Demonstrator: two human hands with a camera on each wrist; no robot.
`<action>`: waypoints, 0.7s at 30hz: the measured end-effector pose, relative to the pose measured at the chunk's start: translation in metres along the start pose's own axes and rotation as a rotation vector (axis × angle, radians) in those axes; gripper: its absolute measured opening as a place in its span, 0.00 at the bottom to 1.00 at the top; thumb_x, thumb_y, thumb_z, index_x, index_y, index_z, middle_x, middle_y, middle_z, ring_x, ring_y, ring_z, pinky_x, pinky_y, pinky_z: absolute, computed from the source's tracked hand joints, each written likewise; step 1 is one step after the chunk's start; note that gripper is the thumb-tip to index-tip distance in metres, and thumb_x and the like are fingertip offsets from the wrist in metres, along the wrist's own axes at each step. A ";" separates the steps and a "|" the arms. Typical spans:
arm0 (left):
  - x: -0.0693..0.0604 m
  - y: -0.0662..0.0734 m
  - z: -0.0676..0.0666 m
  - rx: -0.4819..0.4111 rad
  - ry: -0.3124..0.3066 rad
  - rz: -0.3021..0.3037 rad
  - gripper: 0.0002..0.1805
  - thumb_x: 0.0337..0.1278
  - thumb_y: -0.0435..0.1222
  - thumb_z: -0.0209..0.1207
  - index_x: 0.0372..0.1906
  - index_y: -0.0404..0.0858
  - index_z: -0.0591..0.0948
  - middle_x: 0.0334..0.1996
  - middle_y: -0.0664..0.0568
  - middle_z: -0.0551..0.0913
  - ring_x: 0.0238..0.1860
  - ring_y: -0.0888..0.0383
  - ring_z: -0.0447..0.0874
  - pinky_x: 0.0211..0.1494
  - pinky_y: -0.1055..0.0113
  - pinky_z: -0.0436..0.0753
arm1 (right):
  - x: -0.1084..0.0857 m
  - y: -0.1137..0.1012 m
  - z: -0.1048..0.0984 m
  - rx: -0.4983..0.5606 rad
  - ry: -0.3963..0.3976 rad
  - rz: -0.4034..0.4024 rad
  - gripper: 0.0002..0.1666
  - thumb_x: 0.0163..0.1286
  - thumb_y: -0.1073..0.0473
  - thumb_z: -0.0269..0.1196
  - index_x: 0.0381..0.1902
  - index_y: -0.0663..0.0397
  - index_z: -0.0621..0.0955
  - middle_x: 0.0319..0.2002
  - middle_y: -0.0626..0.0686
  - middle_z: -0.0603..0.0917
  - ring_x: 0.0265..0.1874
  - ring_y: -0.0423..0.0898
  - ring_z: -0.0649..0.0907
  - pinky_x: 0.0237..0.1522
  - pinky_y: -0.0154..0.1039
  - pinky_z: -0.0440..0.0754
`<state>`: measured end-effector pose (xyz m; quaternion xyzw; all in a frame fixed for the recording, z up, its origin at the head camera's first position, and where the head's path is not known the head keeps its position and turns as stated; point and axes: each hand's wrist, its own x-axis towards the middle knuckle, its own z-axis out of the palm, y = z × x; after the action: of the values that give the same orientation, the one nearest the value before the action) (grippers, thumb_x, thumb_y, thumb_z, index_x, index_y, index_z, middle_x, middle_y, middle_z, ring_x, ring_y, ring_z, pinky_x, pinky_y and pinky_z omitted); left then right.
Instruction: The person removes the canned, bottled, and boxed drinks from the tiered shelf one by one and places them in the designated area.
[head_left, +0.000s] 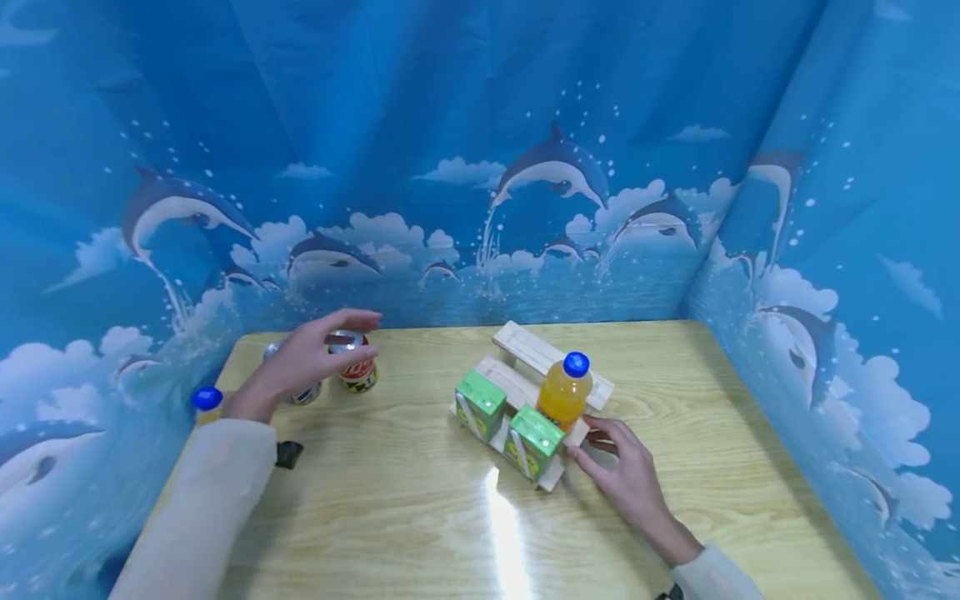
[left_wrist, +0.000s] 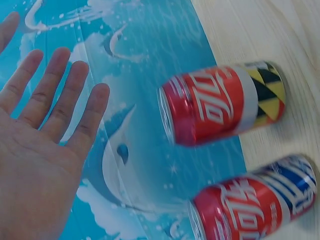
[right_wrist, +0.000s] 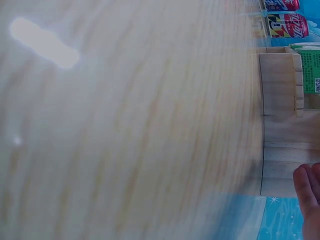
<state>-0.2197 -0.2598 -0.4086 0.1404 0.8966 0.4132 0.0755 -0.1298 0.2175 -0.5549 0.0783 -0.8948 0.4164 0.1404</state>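
Left hand [head_left: 315, 353], frame left: is hovering, fingers spread, beside red cans [left_wrist: 215, 106]; right hand [head_left: 626, 472], lower right: is gripping wooden rack [head_left: 507, 380] bearing green cartons [head_left: 482, 400], orange bottle [head_left: 564, 397]

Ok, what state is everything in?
Wooden rack: standing, loaded
Left carton: upright
Right carton: upright
Orange bottle: upright, capped
Far-left bottle: capped, partly hidden
Yellow-patterned can: upright
Blue-patterned can: upright
Left hand: fingers extended, empty
Right hand: at rack's end, grip unclear
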 end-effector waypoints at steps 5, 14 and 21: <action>0.012 0.007 0.012 -0.014 -0.009 0.047 0.34 0.75 0.59 0.65 0.78 0.53 0.75 0.75 0.50 0.78 0.76 0.44 0.76 0.77 0.36 0.77 | 0.000 0.000 0.000 -0.008 -0.005 0.011 0.32 0.64 0.57 0.82 0.63 0.56 0.85 0.56 0.55 0.89 0.48 0.51 0.92 0.53 0.41 0.93; 0.027 0.024 0.026 0.002 -0.061 0.108 0.32 0.76 0.53 0.66 0.79 0.52 0.74 0.75 0.50 0.79 0.76 0.44 0.75 0.78 0.37 0.75 | -0.001 0.000 -0.001 -0.011 -0.007 0.016 0.32 0.64 0.56 0.82 0.63 0.56 0.85 0.56 0.55 0.89 0.48 0.51 0.92 0.54 0.43 0.93; 0.038 0.037 0.037 -0.009 -0.094 0.140 0.33 0.75 0.50 0.69 0.78 0.50 0.75 0.74 0.49 0.80 0.75 0.45 0.77 0.79 0.39 0.75 | 0.000 0.000 -0.001 -0.008 -0.002 0.015 0.32 0.64 0.56 0.82 0.63 0.56 0.85 0.55 0.54 0.89 0.48 0.51 0.92 0.53 0.41 0.93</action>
<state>-0.2399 -0.1982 -0.4051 0.2218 0.8781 0.4146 0.0892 -0.1294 0.2176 -0.5544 0.0715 -0.8972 0.4136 0.1369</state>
